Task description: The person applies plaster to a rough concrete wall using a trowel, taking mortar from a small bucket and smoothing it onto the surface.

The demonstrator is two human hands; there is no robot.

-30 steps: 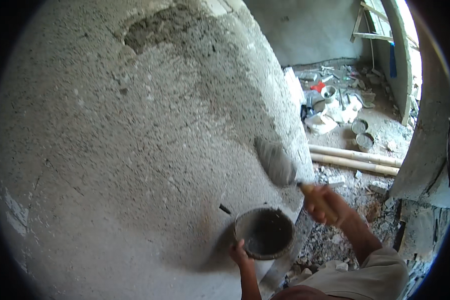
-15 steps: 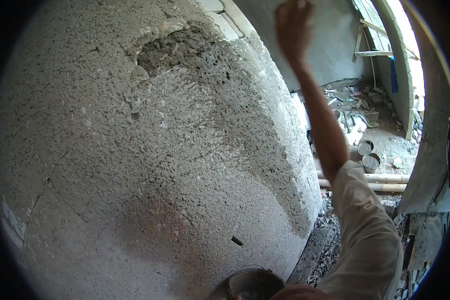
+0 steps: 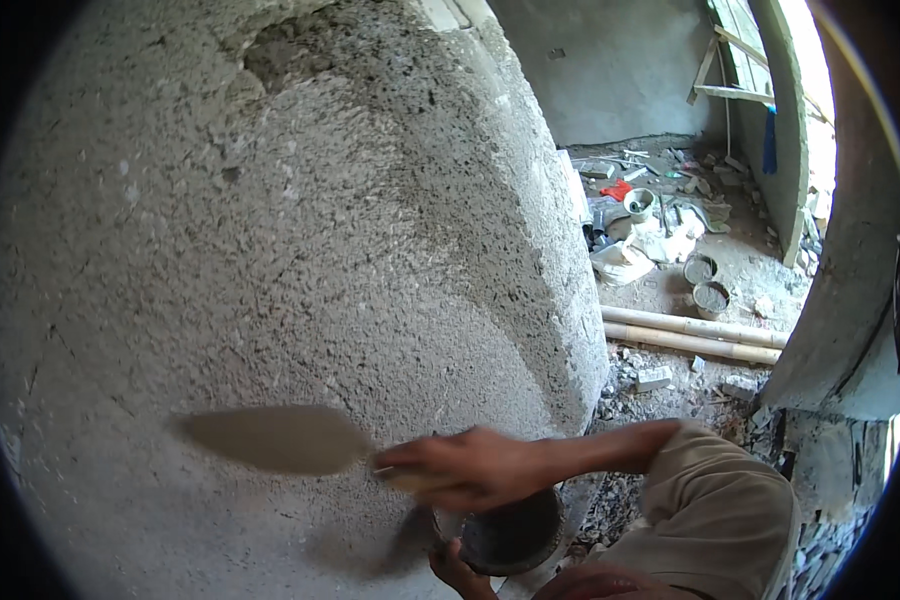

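Rough grey plaster covers the wall [image 3: 270, 250] that fills most of our view, its right edge curving down to a rubble-strewn floor [image 3: 730, 260]. Our right hand [image 3: 465, 467] reaches across low in front of the wall, its grip wrapped tight around the handle of a trowel [image 3: 270, 440], whose flat blade lies blurred against the plaster to the left. Below it our left hand [image 3: 460, 572] grips the near rim of a dark round bowl [image 3: 515, 530], held just beside the wall's lower corner. Right of that corner the floor opens up: two bamboo poles [image 3: 690, 335] lie across it, small buckets [image 3: 708, 290] and scattered debris beyond, a curved wall edge [image 3: 850, 300] closing the far right.
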